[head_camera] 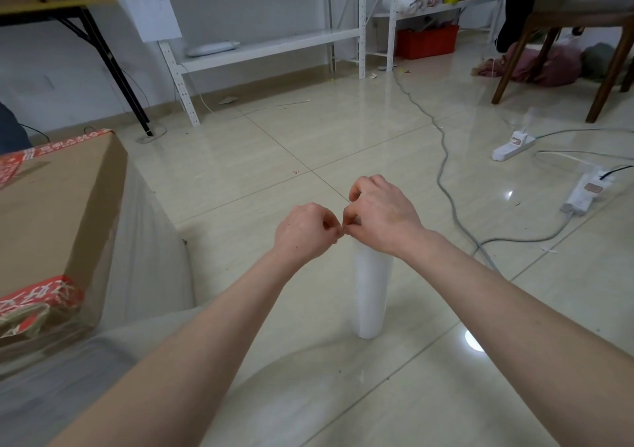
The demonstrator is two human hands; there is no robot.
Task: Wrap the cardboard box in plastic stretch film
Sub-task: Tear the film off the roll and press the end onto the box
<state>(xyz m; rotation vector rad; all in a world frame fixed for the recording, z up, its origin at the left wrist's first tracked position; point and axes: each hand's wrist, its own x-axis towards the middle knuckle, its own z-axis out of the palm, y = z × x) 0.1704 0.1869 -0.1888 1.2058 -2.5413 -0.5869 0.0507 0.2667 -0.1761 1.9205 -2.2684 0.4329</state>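
Note:
A white roll of stretch film (370, 292) stands upright on the tiled floor in the middle. My right hand (380, 215) sits over the roll's top end with fingers curled. My left hand (305, 232) is just left of it, and both pinch a film edge where their fingertips meet. A sheet of clear film (151, 268) stretches from the roll toward the cardboard box (55, 213) at the left, which has red tape on its edges. Film covers the box's near side.
A grey cable (446, 179) and two white power strips (513, 144) lie on the floor at the right. White metal shelving (260, 48) stands at the back, a wooden chair (562, 24) at the far right, a black-legged table (103, 45) at the back left.

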